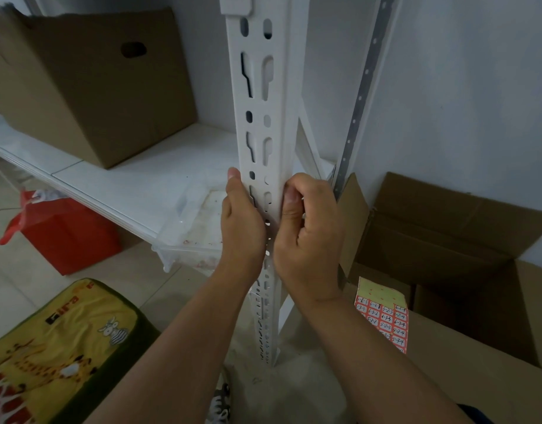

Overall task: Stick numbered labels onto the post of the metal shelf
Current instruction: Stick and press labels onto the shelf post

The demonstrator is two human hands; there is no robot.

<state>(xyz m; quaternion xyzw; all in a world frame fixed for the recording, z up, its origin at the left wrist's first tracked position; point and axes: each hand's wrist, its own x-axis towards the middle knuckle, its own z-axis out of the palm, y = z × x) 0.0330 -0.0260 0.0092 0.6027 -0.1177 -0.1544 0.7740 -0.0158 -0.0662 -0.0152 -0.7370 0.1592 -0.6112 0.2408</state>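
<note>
A white slotted metal post (260, 117) of the shelf runs up the middle of the head view. My left hand (242, 221) lies against the post's left face, thumb pointing up along its edge. My right hand (309, 231) is on the post's right edge with curled fingers and the thumb pressing against the metal; whether a label is under it is hidden. A sheet of red numbered labels (386, 319) on a yellow backing lies on a cardboard box flap to the lower right.
A white shelf board (135, 179) holds a closed cardboard box (89, 81). An open cardboard box (447, 255) stands right of the post. A clear plastic tub (190, 240), a red bag (58, 231) and a yellow cushion (58, 347) sit on the floor at left.
</note>
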